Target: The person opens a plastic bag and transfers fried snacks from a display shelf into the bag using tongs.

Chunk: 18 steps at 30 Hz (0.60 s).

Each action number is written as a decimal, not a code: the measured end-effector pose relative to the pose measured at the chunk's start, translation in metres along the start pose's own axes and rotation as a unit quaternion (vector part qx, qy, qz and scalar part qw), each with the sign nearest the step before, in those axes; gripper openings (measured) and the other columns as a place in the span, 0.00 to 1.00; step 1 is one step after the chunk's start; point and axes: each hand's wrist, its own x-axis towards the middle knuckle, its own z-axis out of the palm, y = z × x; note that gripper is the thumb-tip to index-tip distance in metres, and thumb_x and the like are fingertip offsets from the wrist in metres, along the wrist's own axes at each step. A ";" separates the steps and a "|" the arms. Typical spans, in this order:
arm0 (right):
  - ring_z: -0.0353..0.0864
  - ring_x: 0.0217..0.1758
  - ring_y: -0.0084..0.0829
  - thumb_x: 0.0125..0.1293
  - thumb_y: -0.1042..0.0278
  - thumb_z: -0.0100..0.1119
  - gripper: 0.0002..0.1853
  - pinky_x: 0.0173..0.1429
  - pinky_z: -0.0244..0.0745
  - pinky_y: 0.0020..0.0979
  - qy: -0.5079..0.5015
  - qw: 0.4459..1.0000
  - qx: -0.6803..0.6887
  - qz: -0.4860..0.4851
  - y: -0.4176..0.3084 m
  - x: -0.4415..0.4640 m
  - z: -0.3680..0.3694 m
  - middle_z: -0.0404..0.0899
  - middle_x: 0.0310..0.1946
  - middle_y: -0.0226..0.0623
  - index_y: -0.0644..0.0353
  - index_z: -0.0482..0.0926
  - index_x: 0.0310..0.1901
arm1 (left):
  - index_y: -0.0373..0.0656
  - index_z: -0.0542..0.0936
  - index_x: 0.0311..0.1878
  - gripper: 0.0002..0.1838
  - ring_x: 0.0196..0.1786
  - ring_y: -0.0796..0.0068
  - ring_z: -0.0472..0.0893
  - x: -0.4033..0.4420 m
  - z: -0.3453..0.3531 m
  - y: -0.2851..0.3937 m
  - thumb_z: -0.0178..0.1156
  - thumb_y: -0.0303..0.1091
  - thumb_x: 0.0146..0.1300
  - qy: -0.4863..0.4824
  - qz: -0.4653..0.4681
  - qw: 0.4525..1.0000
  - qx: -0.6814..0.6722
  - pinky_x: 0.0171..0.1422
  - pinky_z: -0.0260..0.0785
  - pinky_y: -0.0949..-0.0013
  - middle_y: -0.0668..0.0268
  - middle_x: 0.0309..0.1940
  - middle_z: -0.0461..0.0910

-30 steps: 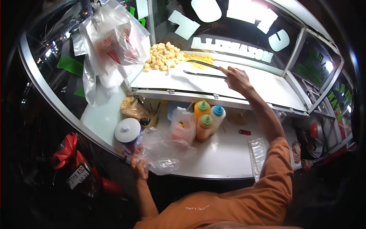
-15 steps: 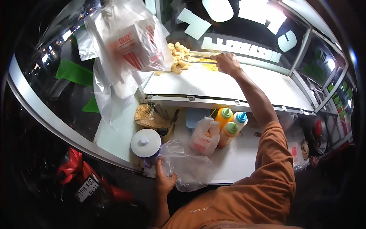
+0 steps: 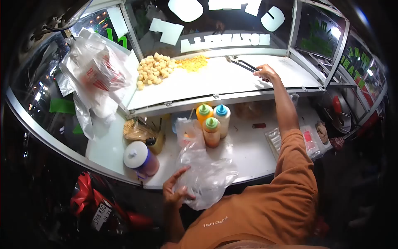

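My right hand [image 3: 267, 73] is closed around the handle end of metal tongs [image 3: 244, 65], held over the white shelf [image 3: 224, 83]. The tips of the tongs point left and away, with nothing visible between them. Left of them on the shelf lie a heap of yellow crumbly pieces [image 3: 193, 63] and a pile of pale round snack balls [image 3: 155, 69]. Low in front of my body, my left hand [image 3: 175, 190] grips a clear plastic bag [image 3: 207, 176] at its left side. Part of its fingers is hidden by the film.
Squeeze bottles [image 3: 212, 133] stand on the lower counter beside a small tied bag [image 3: 188, 132]. Further left are a lidded jar [image 3: 143, 159] and a bundle of skewers [image 3: 139, 132]. Plastic bags [image 3: 97, 76] hang at the left frame. Plastic packs [image 3: 309, 141] lie at right.
My right hand and the tongs have moved right, away from the yellow pieces and the snack balls. My left hand stays at the bag with its fingers shifted. The view has turned rightward.
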 end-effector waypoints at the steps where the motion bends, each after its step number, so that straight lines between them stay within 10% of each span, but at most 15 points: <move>1: 0.70 0.17 0.22 0.59 0.59 0.68 0.18 0.21 0.66 0.30 0.009 1.000 -0.020 0.005 0.010 -0.002 0.003 0.76 0.21 0.31 0.60 0.84 0.47 | 0.29 0.67 0.65 0.31 0.52 0.64 0.81 0.005 0.014 -0.004 0.56 0.21 0.55 0.013 0.016 1.000 -0.017 0.34 0.83 0.67 0.49 0.68 0.64; 3: 0.79 0.24 0.31 0.55 0.54 0.70 0.34 0.30 0.74 0.33 0.012 0.998 -0.063 -0.016 0.007 -0.026 -0.013 0.81 0.29 0.42 0.63 0.74 0.61 | 0.29 0.67 0.65 0.31 0.46 0.67 0.82 0.009 0.027 -0.015 0.57 0.21 0.55 0.033 0.048 0.998 -0.009 0.33 0.83 0.68 0.50 0.68 0.64; 6: 0.76 0.62 0.44 0.54 0.50 0.67 0.36 0.64 0.70 0.40 0.104 0.961 -0.247 -0.068 -0.005 -0.059 -0.035 0.79 0.55 0.49 0.58 0.72 0.63 | 0.29 0.67 0.65 0.30 0.37 0.73 0.83 0.003 0.028 -0.028 0.52 0.15 0.55 0.105 0.029 0.994 0.020 0.33 0.83 0.70 0.52 0.66 0.67; 13: 0.77 0.58 0.44 0.59 0.59 0.65 0.39 0.61 0.72 0.41 0.059 0.862 -0.348 -0.365 -0.116 -0.108 0.013 0.75 0.57 0.49 0.51 0.61 0.71 | 0.31 0.66 0.67 0.33 0.35 0.79 0.81 -0.038 -0.037 -0.053 0.45 0.13 0.52 0.284 -0.024 0.959 0.015 0.35 0.83 0.71 0.56 0.64 0.70; 18: 0.83 0.46 0.41 0.65 0.68 0.55 0.27 0.45 0.81 0.38 0.067 0.781 -0.462 -0.415 -0.233 -0.093 0.141 0.76 0.50 0.49 0.63 0.65 0.65 | 0.38 0.65 0.70 0.38 0.11 0.86 0.67 -0.015 -0.037 -0.053 0.44 0.12 0.49 0.342 -0.024 0.939 0.011 0.19 0.71 0.77 0.62 0.39 0.81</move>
